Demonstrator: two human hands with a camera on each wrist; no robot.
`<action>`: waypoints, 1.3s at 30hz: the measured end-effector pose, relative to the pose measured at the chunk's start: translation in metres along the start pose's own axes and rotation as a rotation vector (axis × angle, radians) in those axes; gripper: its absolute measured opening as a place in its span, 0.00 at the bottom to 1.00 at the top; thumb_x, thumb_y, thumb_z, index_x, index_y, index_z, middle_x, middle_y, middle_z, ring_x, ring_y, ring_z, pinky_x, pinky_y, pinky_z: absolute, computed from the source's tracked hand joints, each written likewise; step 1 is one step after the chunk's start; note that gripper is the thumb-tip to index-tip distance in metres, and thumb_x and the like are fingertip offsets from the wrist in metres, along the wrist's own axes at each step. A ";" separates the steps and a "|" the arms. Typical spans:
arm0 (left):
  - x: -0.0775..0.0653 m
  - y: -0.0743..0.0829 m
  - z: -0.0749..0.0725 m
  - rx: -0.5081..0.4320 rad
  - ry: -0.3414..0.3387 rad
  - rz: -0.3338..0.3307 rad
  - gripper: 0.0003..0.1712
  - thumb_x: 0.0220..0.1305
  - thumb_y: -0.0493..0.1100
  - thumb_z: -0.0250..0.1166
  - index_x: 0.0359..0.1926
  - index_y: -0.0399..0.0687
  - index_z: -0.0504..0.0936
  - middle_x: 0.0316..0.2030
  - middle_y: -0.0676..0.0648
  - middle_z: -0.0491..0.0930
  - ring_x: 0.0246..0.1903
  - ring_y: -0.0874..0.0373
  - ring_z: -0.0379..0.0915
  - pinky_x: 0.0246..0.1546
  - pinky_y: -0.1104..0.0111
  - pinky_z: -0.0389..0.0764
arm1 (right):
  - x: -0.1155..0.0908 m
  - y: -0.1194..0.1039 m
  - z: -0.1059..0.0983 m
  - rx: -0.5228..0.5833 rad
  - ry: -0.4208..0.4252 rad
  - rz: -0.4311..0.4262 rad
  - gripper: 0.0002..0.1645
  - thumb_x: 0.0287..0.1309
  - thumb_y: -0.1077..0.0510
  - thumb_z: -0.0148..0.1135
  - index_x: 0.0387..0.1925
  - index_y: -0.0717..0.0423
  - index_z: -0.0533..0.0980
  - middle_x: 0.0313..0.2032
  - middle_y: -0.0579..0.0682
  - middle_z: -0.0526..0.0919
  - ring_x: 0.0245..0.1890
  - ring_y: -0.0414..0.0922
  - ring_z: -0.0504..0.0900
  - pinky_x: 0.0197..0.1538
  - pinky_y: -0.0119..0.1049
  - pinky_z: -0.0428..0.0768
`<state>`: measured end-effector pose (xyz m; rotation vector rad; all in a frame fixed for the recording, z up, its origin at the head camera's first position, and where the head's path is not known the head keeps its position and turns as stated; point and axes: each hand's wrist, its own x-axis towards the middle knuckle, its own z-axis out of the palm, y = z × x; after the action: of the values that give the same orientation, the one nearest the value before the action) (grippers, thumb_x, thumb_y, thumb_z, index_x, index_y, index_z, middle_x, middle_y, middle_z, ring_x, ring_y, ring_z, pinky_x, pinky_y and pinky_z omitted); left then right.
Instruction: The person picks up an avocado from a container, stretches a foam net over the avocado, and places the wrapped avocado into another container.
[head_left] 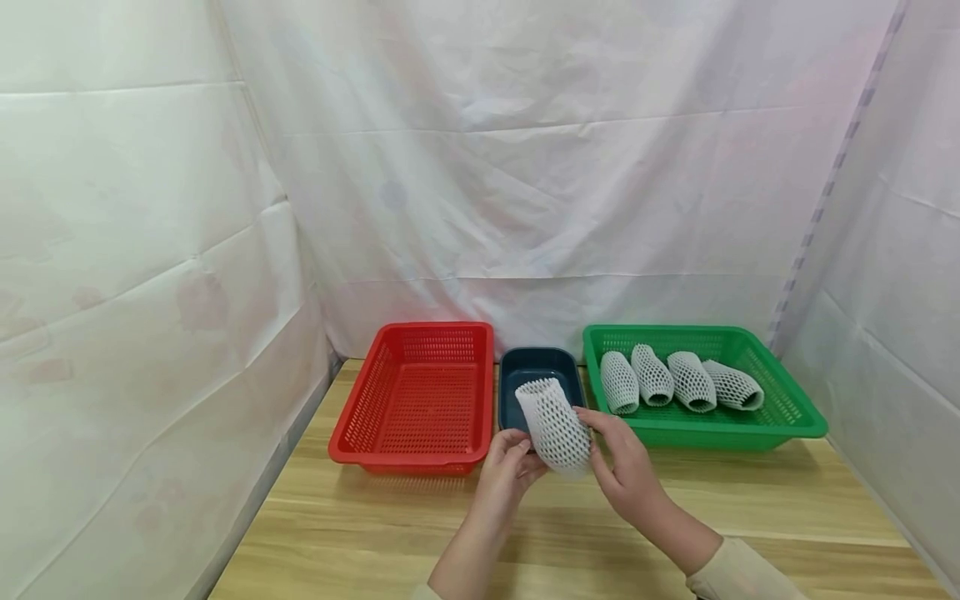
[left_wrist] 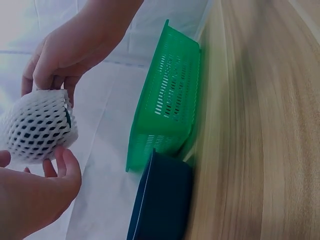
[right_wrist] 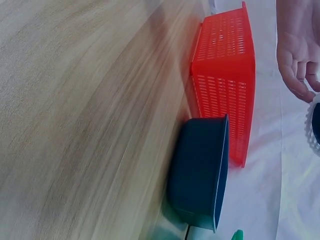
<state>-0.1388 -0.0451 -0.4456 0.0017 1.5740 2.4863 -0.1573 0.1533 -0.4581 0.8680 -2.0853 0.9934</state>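
A white foam net sleeve (head_left: 555, 427) is held between both hands above the table, tilted, with its open end up and to the left. Something dark shows through its mesh in the left wrist view; its kind is hidden. My left hand (head_left: 512, 465) holds the sleeve's lower left side between thumb and fingers. On the opposite side, my right hand (head_left: 621, 460) grips it with thumb and fingertips. Behind the sleeve stands a dark blue bin (head_left: 542, 357), partly covered by it. In the right wrist view, only the sleeve's edge (right_wrist: 311, 122) shows.
A red basket (head_left: 431, 400) with nothing seen inside stands left of the blue bin. To its right, a green basket (head_left: 780, 408) contains several white foam net sleeves (head_left: 692, 382). All stand on a wooden table (head_left: 360, 533), with white cloth (head_left: 525, 183) hanging behind and at both sides.
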 end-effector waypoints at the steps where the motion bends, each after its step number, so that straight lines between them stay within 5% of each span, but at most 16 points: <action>1: 0.000 0.000 0.001 -0.004 0.004 0.003 0.17 0.71 0.41 0.52 0.55 0.38 0.63 0.46 0.42 0.74 0.44 0.52 0.77 0.56 0.56 0.74 | 0.001 0.001 0.000 -0.007 0.022 -0.011 0.25 0.55 0.72 0.52 0.56 0.63 0.73 0.56 0.57 0.77 0.54 0.50 0.74 0.60 0.25 0.65; 8: 0.001 -0.005 0.005 -0.011 -0.009 -0.002 0.15 0.70 0.39 0.52 0.54 0.40 0.66 0.41 0.45 0.73 0.40 0.54 0.75 0.53 0.59 0.76 | 0.001 0.006 0.000 -0.054 0.117 -0.069 0.20 0.55 0.69 0.51 0.49 0.67 0.79 0.44 0.56 0.78 0.42 0.50 0.76 0.51 0.26 0.71; 17: 0.005 -0.013 0.014 0.002 -0.042 0.000 0.06 0.68 0.36 0.51 0.44 0.41 0.68 0.41 0.45 0.77 0.41 0.55 0.77 0.53 0.57 0.76 | -0.007 0.011 -0.007 0.102 -0.066 -0.040 0.31 0.64 0.53 0.59 0.63 0.66 0.67 0.63 0.62 0.70 0.64 0.50 0.68 0.65 0.27 0.61; 23: 0.007 -0.031 0.024 0.181 -0.044 0.021 0.05 0.66 0.35 0.53 0.42 0.38 0.69 0.43 0.48 0.76 0.42 0.58 0.75 0.49 0.56 0.76 | -0.016 0.024 -0.012 0.039 -0.127 -0.056 0.41 0.61 0.39 0.58 0.62 0.66 0.66 0.66 0.64 0.66 0.67 0.46 0.65 0.63 0.23 0.62; 24: 0.007 -0.034 0.026 0.246 -0.046 0.029 0.05 0.66 0.36 0.54 0.41 0.40 0.70 0.43 0.49 0.77 0.43 0.58 0.74 0.48 0.57 0.76 | -0.018 0.026 -0.013 0.014 -0.130 -0.053 0.41 0.57 0.42 0.65 0.62 0.66 0.67 0.66 0.64 0.66 0.66 0.48 0.66 0.63 0.22 0.62; 27: 0.007 -0.040 0.031 0.452 -0.055 0.074 0.05 0.64 0.37 0.58 0.41 0.46 0.74 0.43 0.53 0.78 0.45 0.59 0.74 0.45 0.61 0.76 | -0.023 0.031 -0.019 -0.092 -0.113 -0.053 0.39 0.59 0.37 0.60 0.58 0.64 0.70 0.63 0.62 0.69 0.61 0.49 0.70 0.60 0.20 0.63; 30: 0.012 -0.042 0.038 0.754 -0.079 0.161 0.10 0.62 0.42 0.62 0.45 0.53 0.77 0.45 0.58 0.77 0.49 0.61 0.73 0.47 0.64 0.76 | -0.024 0.042 -0.028 -0.187 -0.029 -0.166 0.31 0.62 0.39 0.59 0.52 0.61 0.75 0.57 0.66 0.72 0.53 0.58 0.73 0.62 0.25 0.62; 31: 0.016 -0.043 0.040 0.871 -0.094 0.213 0.12 0.62 0.43 0.63 0.47 0.53 0.78 0.47 0.58 0.76 0.49 0.62 0.72 0.48 0.65 0.76 | -0.024 0.046 -0.032 -0.212 -0.001 -0.209 0.32 0.66 0.36 0.50 0.50 0.61 0.76 0.55 0.67 0.73 0.51 0.59 0.73 0.63 0.28 0.61; 34: 0.026 -0.048 0.046 1.266 -0.135 0.438 0.19 0.60 0.46 0.65 0.52 0.51 0.79 0.50 0.57 0.76 0.52 0.62 0.70 0.54 0.67 0.73 | -0.019 0.062 -0.049 -0.270 0.036 -0.307 0.27 0.67 0.41 0.50 0.48 0.59 0.79 0.51 0.70 0.74 0.47 0.64 0.72 0.64 0.38 0.60; 37: 0.037 -0.055 0.053 1.594 -0.146 0.699 0.19 0.58 0.46 0.65 0.52 0.51 0.80 0.53 0.54 0.77 0.57 0.58 0.70 0.57 0.64 0.73 | -0.014 0.078 -0.071 -0.320 -0.060 -0.230 0.28 0.61 0.44 0.53 0.53 0.60 0.78 0.53 0.68 0.74 0.48 0.64 0.72 0.57 0.49 0.65; 39: 0.044 -0.060 0.059 1.734 -0.161 0.807 0.18 0.59 0.47 0.64 0.52 0.54 0.80 0.55 0.54 0.76 0.60 0.56 0.68 0.59 0.61 0.71 | -0.010 0.091 -0.087 -0.348 -0.140 -0.132 0.32 0.50 0.49 0.62 0.56 0.62 0.75 0.53 0.66 0.74 0.49 0.64 0.71 0.51 0.55 0.67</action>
<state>-0.1657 0.0402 -0.4788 1.1355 3.3201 0.4425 -0.1984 0.2728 -0.4580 0.8991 -2.1971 0.4917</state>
